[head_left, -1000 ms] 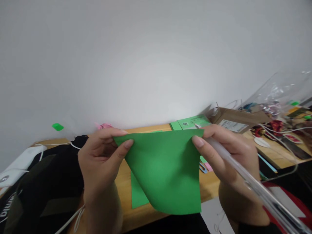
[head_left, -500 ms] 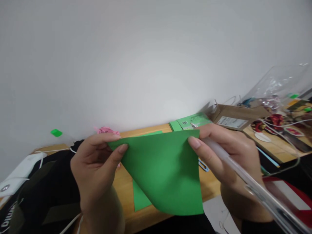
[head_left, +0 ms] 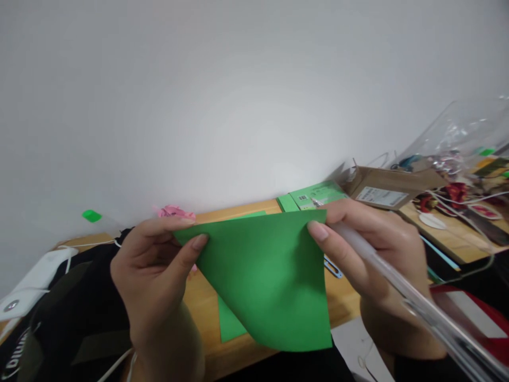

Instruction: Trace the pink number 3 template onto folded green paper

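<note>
I hold a green sheet of paper (head_left: 270, 281) up over the wooden desk (head_left: 342, 305), bent over so its lower edge curves. My left hand (head_left: 155, 270) pinches the sheet's top left corner between thumb and fingers. At the top right corner my right hand (head_left: 369, 249) pinches the paper and also grips a translucent pen (head_left: 401, 289), whose tip pokes out above the fingers and whose barrel runs down to the lower right.
Another green sheet (head_left: 230, 323) lies flat on the desk under the held one. A pink paper flower (head_left: 175, 212), green paper packs (head_left: 314, 193), a cardboard box (head_left: 385, 185), a clear plastic bag (head_left: 457, 138) and craft clutter line the wall. A dark bag (head_left: 59, 313) sits left.
Both hands and the green sheet have drifted a little to the left; the grips are unchanged.
</note>
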